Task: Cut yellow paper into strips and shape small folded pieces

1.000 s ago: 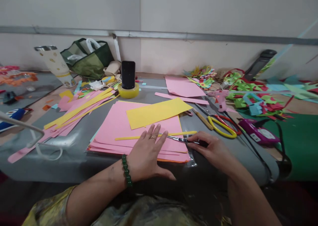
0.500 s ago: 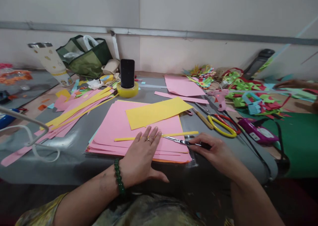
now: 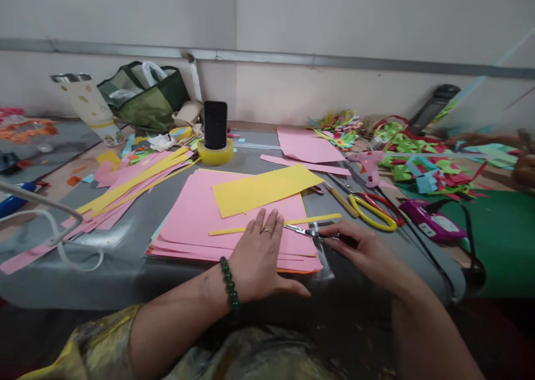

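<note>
My left hand (image 3: 259,257) lies with fingers spread over a narrow yellow strip (image 3: 228,231), on top of a stack of pink paper (image 3: 192,210). The strip's right end reaches past the stack's edge. In my right hand (image 3: 359,249) are small scissors (image 3: 301,231) with a dark handle. Their metal tips point left, just below the strip and close to my left fingers. A wider yellow sheet (image 3: 267,190) rests at a slant across the upper part of the stack.
A phone (image 3: 215,125) stands in a yellow tape roll (image 3: 215,152) behind the stack. Yellow-handled scissors (image 3: 371,213), a pink glue gun (image 3: 370,165) and a purple device (image 3: 434,221) lie right. Paper strips (image 3: 137,182) cover the left. Another person's hand (image 3: 524,165) shows far right.
My left hand and the narrow yellow strip under it have slid to the right. The scissors in my right hand have shifted slightly right.
</note>
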Motion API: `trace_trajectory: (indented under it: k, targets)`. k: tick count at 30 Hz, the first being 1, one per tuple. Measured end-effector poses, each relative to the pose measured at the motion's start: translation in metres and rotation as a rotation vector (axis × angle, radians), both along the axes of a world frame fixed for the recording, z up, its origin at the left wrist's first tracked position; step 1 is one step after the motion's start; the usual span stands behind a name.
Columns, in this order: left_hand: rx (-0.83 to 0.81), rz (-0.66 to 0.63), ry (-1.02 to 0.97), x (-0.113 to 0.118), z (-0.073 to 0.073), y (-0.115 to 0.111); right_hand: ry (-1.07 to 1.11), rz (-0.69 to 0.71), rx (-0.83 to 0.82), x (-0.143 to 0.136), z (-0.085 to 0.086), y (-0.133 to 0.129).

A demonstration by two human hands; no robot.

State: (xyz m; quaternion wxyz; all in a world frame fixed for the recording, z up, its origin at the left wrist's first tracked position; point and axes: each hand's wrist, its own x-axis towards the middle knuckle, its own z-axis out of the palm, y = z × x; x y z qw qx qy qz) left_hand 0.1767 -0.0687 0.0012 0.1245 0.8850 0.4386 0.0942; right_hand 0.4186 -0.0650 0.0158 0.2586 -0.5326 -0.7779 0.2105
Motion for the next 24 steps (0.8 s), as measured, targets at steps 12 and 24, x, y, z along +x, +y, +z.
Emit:
trace_trajectory:
  k: [12,24]
  targets:
    - [0.017,-0.012,0.033,-0.027,0.002,-0.004,0.016,-0.017,0.039,0.001,-0.006,0.002]
    - [0.018,0.001,0.087,-0.023,0.003,-0.004,0.006,0.015,0.016,-0.002,-0.002,-0.007]
